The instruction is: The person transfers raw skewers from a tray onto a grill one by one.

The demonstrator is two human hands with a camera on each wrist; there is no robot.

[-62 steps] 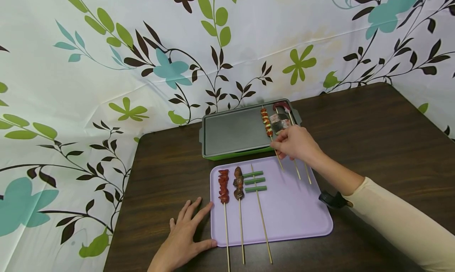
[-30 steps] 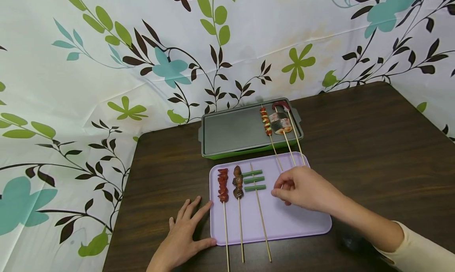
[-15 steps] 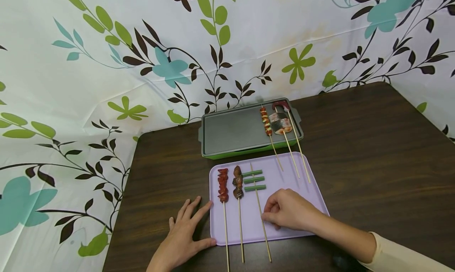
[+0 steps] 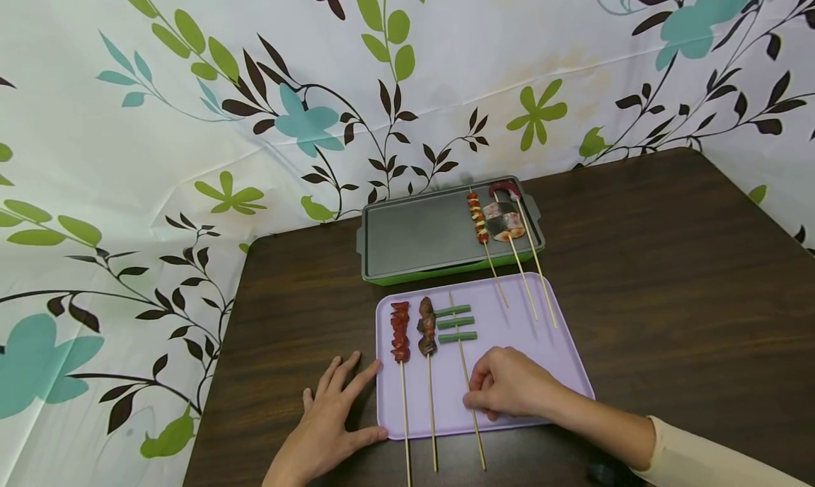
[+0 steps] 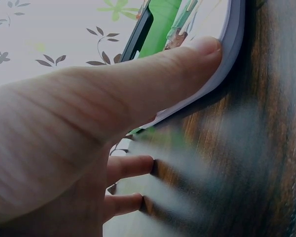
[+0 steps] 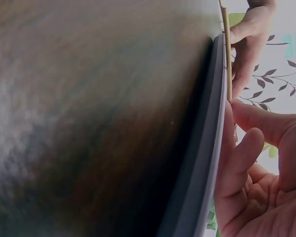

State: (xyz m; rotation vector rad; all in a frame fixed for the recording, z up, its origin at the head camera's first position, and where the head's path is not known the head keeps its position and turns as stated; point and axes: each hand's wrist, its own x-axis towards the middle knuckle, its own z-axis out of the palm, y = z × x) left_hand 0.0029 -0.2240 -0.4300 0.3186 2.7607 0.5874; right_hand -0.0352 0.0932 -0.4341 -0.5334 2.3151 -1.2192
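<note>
My right hand (image 4: 512, 382) pinches the bamboo stick of a green bean skewer (image 4: 456, 323), low on the stick, over the lilac tray (image 4: 528, 338). In the right wrist view that stick (image 6: 228, 54) runs into the fingertips, and the other fingers are curled. My left hand (image 4: 331, 416) lies spread at the tray's left side. Its thumb (image 5: 187, 66) rests on the tray's rim in the left wrist view, with the other fingertips down on the table. Left of the bean skewer lie a skewer of red pieces (image 4: 400, 331) and a skewer of brown chunks (image 4: 427, 325), their sticks overhanging the front edge.
Behind the tray stands a grey griddle (image 4: 414, 232) on a green base. At its right end lie a red-and-yellow skewer (image 4: 477, 218), a fish slice skewer (image 4: 504, 221) and a dark red tentacle-like skewer (image 4: 505, 187), sticks reaching over the tray. A patterned curtain (image 4: 446, 76) hangs behind the table.
My right hand let go of the red-and-yellow skewer on the griddle, came back toward the front left, and took hold of the bean skewer's stick. My left hand stayed in place.
</note>
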